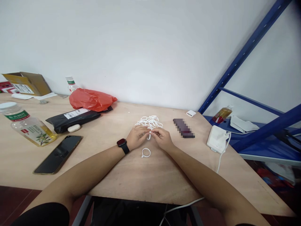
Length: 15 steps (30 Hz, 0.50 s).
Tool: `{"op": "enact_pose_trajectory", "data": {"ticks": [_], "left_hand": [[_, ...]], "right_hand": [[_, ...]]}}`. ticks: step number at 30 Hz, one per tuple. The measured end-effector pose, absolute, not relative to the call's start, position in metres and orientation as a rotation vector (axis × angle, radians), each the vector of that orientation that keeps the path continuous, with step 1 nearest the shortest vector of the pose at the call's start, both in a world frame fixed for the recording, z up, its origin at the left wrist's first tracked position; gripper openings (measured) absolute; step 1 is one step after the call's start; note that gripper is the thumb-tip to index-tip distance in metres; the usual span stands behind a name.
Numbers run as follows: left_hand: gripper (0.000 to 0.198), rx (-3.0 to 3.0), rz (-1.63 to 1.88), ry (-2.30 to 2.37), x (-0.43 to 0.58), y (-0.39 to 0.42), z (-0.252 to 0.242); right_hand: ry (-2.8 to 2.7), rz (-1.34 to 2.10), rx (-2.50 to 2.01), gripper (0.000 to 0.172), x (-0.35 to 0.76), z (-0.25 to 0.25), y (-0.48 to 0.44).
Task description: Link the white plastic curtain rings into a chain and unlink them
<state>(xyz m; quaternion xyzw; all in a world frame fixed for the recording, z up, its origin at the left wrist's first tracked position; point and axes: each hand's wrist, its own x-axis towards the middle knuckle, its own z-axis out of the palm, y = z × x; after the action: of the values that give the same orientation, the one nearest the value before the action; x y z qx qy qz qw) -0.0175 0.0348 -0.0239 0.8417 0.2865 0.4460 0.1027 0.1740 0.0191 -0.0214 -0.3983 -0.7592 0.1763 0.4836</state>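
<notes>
Fingers of my left hand (pixel 137 137) and my right hand (pixel 163 138) meet at the middle of the table, pinched together on one white plastic ring (pixel 149 136). Its lower part hangs below my fingertips, while its top is covered by them. Just beyond my hands lies a loose pile of several white rings (pixel 150 121), partly hidden by my left fingers. Closer to me, a single white ring (pixel 146 152) with a small tab lies flat on the wood. A black watch (pixel 122 143) is on my left wrist.
On the left are a phone (pixel 57 155), a drink bottle (pixel 30 127), a white case (pixel 73 128), a black parcel (pixel 75 118) and a red bag (pixel 91 99). To the right lie a blurred dark object (pixel 183 128), a white power strip (pixel 217 139) with cable, and a blue rack (pixel 235 66).
</notes>
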Motion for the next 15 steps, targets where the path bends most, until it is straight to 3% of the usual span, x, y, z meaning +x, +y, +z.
{"op": "enact_pose_trajectory", "data": {"ticks": [15], "left_hand": [[0.018, 2.476, 1.368, 0.811, -0.0162, 0.0321, -0.0198]], "right_hand": [[-1.896, 0.344, -0.93, 0.011, 0.1714, -0.0187, 0.0169]]}}
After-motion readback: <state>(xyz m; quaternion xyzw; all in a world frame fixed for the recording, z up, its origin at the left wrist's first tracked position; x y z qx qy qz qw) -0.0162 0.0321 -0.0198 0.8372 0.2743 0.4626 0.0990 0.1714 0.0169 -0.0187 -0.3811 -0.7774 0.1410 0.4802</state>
